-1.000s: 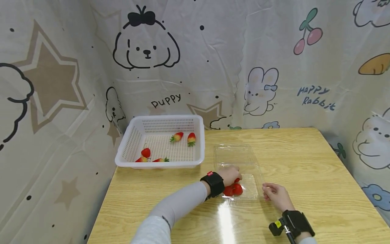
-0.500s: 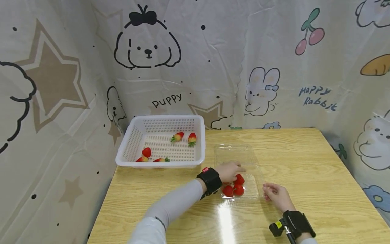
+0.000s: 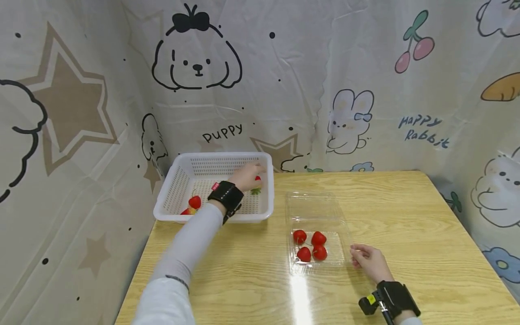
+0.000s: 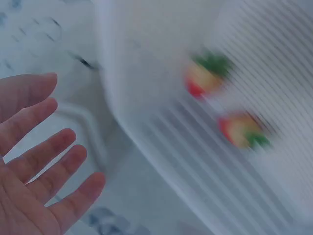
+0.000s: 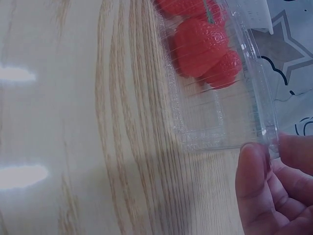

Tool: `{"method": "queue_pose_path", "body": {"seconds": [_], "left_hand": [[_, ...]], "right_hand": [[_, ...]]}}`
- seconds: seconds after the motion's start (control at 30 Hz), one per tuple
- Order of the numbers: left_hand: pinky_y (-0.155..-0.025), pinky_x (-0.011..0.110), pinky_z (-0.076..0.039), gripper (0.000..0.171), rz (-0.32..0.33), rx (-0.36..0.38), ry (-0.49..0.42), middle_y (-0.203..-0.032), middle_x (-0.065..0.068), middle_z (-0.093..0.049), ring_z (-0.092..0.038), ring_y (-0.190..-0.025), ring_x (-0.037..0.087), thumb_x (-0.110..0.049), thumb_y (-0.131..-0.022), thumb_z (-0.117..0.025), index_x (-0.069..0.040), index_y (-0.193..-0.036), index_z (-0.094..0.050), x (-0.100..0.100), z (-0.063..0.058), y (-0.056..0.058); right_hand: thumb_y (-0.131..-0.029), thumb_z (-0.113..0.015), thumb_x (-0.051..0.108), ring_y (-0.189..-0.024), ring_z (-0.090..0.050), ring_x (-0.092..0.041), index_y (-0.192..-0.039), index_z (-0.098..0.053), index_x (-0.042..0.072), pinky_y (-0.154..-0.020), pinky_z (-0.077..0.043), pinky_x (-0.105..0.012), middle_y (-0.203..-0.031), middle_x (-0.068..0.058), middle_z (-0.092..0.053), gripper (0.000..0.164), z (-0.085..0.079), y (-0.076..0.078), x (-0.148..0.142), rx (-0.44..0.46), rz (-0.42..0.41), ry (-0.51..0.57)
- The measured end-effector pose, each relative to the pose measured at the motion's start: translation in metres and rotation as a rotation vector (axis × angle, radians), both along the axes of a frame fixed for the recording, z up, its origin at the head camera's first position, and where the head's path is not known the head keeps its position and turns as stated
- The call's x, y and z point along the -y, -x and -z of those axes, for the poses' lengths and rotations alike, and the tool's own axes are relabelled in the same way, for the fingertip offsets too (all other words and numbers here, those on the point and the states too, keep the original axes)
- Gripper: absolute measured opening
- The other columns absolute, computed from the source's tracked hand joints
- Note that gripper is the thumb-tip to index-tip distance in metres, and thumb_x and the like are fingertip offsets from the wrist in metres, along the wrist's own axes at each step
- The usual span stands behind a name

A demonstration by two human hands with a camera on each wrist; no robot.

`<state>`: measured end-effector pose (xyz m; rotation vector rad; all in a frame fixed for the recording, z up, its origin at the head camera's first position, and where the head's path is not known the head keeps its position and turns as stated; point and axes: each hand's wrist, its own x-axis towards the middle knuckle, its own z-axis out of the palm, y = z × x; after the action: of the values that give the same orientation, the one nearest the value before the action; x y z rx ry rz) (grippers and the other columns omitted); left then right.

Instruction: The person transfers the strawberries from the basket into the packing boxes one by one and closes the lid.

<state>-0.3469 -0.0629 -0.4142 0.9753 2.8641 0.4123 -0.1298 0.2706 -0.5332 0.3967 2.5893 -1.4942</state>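
My left hand (image 3: pixel 246 176) reaches over the right part of a white perforated basket (image 3: pixel 162 210), holding nothing. In the left wrist view its fingers (image 4: pixel 76 203) are spread, apart from two blurred red-and-pale strawberries in the basket. Leaves of one strawberry (image 3: pixel 255 191) show just below the hand in the head view. A clear plastic clamshell box (image 3: pixel 289 253) lies with its lid folded back on the table. Several red strawberries (image 5: pixel 199 46) sit in its near half. My right hand (image 3: pixel 371 261) pinches the box's right edge between thumb (image 5: pixel 252 171) and fingers.
Two strawberries (image 3: pixel 194 201) lie in the basket's front left corner. The wooden table (image 3: pixel 406 216) extends to the right, with a cartoon-printed curtain (image 3: pixel 280 81) behind it and at both sides. The left forearm crosses in front of the basket.
My left hand has left the clamshell, where a strawberry was let go, and moved left and back over the basket. The strawberries in the box now show uncovered. My right hand has stayed put.
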Motion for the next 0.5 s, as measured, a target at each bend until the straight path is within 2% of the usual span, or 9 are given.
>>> {"method": "queue_pose_path", "body": {"seconds": [0.13, 0.23, 0.3, 0.4, 0.5], "left_hand": [[-0.095, 0.043, -0.039, 0.037, -0.129, 0.031, 0.06, -0.123, 0.019, -0.053, -0.048, -0.115, 0.032, -0.001, -0.083, -0.057, 0.0, -0.12, -0.058, 0.047, 0.015, 0.023], [-0.077, 0.04, -0.046, 0.022, -0.191, 0.031, 0.131, -0.102, 0.018, -0.059, -0.055, -0.092, 0.03, 0.004, -0.081, -0.056, 0.002, -0.102, -0.064, 0.08, 0.026, 0.031], [-0.063, 0.035, -0.042, 0.01, -0.215, 0.017, 0.196, -0.081, 0.014, -0.057, -0.052, -0.073, 0.024, 0.008, -0.081, -0.055, 0.0, -0.081, -0.062, 0.097, 0.03, 0.031], [-0.052, 0.027, -0.028, 0.031, -0.249, 0.012, 0.291, -0.06, 0.004, -0.038, -0.033, -0.056, 0.016, 0.01, -0.08, -0.052, -0.007, -0.056, -0.043, 0.115, 0.039, 0.033], [-0.051, 0.025, -0.016, 0.044, -0.285, 0.087, 0.33, -0.057, 0.0, -0.022, -0.017, -0.055, 0.013, 0.006, -0.081, -0.048, -0.014, -0.05, -0.024, 0.125, 0.045, 0.034]], "right_hand": [[-0.091, -0.054, 0.01, -0.066, -0.062, -0.018, -0.116, -0.053, -0.014, -0.06, -0.052, -0.028, -0.078, -0.013, -0.064, 0.035, 0.0, 0.0, 0.0, -0.012, -0.002, -0.002], [-0.091, -0.054, 0.01, -0.067, -0.062, -0.019, -0.117, -0.053, -0.013, -0.06, -0.052, -0.028, -0.079, -0.013, -0.064, 0.034, 0.001, 0.0, 0.0, -0.005, 0.002, 0.002], [-0.091, -0.054, 0.01, -0.066, -0.062, -0.018, -0.117, -0.053, -0.013, -0.06, -0.052, -0.028, -0.079, -0.013, -0.064, 0.035, 0.001, 0.0, 0.0, 0.0, 0.001, -0.001], [-0.091, -0.054, 0.01, -0.066, -0.062, -0.018, -0.116, -0.053, -0.013, -0.06, -0.052, -0.028, -0.078, -0.012, -0.064, 0.034, 0.001, 0.0, -0.001, 0.002, 0.001, -0.004], [-0.091, -0.054, 0.01, -0.067, -0.061, -0.018, -0.116, -0.053, -0.014, -0.06, -0.051, -0.028, -0.078, -0.012, -0.064, 0.035, 0.001, 0.0, -0.001, -0.001, -0.003, -0.01]]}}
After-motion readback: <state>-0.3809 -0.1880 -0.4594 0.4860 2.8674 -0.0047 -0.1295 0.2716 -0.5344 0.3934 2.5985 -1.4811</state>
